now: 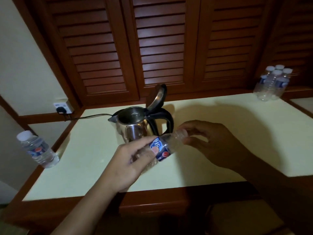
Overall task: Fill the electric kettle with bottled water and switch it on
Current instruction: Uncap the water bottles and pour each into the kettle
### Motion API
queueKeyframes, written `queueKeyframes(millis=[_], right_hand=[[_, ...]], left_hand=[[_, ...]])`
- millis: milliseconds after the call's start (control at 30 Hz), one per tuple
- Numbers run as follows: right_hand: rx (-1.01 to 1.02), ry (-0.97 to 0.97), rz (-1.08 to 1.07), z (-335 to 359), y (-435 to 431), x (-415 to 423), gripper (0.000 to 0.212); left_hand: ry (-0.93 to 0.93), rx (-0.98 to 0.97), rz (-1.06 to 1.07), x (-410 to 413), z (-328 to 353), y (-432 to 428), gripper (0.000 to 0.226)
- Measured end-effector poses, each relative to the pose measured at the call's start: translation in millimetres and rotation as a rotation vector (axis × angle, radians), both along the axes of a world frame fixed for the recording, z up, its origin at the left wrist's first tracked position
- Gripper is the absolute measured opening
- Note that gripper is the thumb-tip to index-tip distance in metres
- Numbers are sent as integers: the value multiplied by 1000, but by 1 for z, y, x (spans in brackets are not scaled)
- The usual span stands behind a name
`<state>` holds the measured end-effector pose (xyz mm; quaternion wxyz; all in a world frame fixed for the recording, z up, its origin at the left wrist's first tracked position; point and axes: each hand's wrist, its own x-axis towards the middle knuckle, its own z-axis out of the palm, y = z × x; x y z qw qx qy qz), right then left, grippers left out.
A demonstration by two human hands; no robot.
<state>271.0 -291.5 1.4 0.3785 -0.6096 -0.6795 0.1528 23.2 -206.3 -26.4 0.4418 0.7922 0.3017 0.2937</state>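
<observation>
While the left hand grips the water bottle round its blue label, thumb pressed on it, the right hand pinches the neck end with curled fingers. The bottle is held tilted above the worktop, just in front of the kettle, its long axis rising from lower left to upper right, neck pointing right. The kettle stands upright, lid raised, spout left, handle right. A second bottle stands at the worktop's left edge.
</observation>
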Motion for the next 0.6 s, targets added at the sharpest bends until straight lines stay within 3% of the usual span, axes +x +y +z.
queueKeyframes(millis=[300, 400, 467, 600], right_hand=[[70, -38, -94, 12, -45, 112, 35], [82, -4, -94, 18, -57, 160, 36], [105, 5, -90, 21, -65, 195, 37], [114, -19, -111, 28, -78, 271, 40]], left_hand=[[-161, -475, -227, 135, 4, -3, 34], [-177, -611, -335, 191, 4, -3, 45], [-193, -744, -458, 230, 5, -4, 53], [-147, -1071, -651, 310, 11, -10, 45]])
